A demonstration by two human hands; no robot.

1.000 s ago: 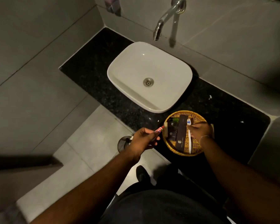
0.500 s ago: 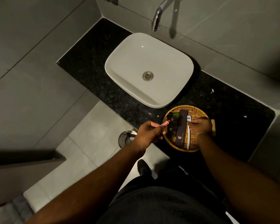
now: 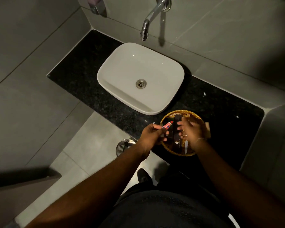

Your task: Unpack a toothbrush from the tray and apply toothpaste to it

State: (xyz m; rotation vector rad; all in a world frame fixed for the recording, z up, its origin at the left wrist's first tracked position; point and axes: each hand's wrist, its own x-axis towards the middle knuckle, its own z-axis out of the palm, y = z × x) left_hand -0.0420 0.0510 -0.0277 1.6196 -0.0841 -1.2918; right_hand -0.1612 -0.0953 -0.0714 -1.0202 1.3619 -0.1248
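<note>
Grey tiled walls closed in a bathroom corner where a black speckled counter (image 3: 82,79) carried a white basin (image 3: 122,74), empty but for its metal drain (image 3: 141,83), under a chrome spout (image 3: 146,28). Just beside the basin's near corner, at the counter's front edge, stood a round woven tray (image 3: 167,115). Inside it lay a long dark box (image 3: 178,142) with a small pale emblem, running from the far rim towards the near rim, with other dark packets beside it that were too dim to identify. A sliver of something white (image 3: 186,146) showed right of the box; whether it was the toothbrush could not be told. The left hand (image 3: 150,137) hovered at the tray's left rim, fingers closed around a small red toothpaste tube (image 3: 167,125) whose tip pointed up and to the right over the tray. The right hand (image 3: 190,130) hung over the tray's middle, fingers spread and loose, blurred, gripping nothing visible. On the floor below the counter stood a round metal bin lid (image 3: 122,146).
</note>
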